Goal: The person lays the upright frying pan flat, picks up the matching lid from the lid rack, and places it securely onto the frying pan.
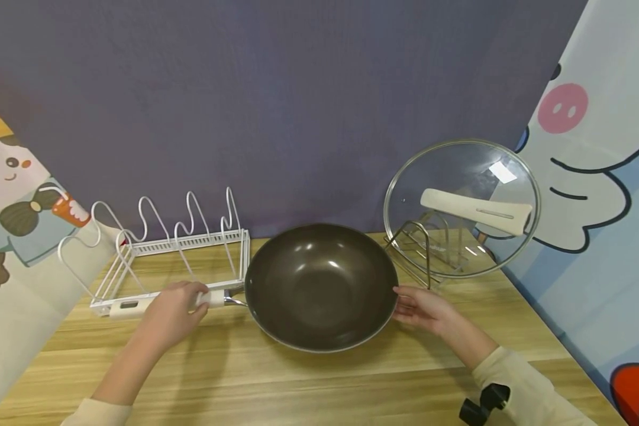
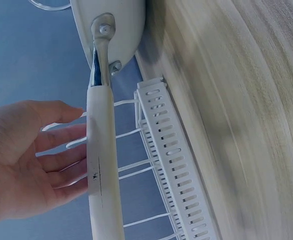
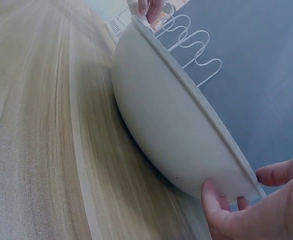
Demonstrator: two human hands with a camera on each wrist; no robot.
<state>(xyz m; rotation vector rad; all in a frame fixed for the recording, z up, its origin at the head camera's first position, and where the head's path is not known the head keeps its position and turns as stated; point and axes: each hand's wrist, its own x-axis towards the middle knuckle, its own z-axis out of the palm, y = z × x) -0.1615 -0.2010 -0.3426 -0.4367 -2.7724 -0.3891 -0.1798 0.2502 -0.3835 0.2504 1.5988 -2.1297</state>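
A wok (image 1: 319, 290) with a dark brown inside and a pale outside sits on the wooden table. Its cream handle (image 2: 100, 165) points left, in front of a white rack. My left hand (image 1: 174, 309) holds that handle, thumb on the near side and fingers on the far side; in the left wrist view the fingers (image 2: 64, 162) pass behind it. On the opposite side my right hand (image 1: 423, 310) grips the wok's rim, with the thumb (image 3: 276, 174) at the edge and the other fingers against the outer wall.
The white wire rack (image 1: 170, 242) stands behind the handle. At the right, a glass lid (image 1: 463, 171) with a long cream handle (image 1: 476, 211) leans upright in a metal stand (image 1: 428, 254). A dark backboard (image 1: 319, 106) closes off the back of the wooden table (image 1: 298, 384).
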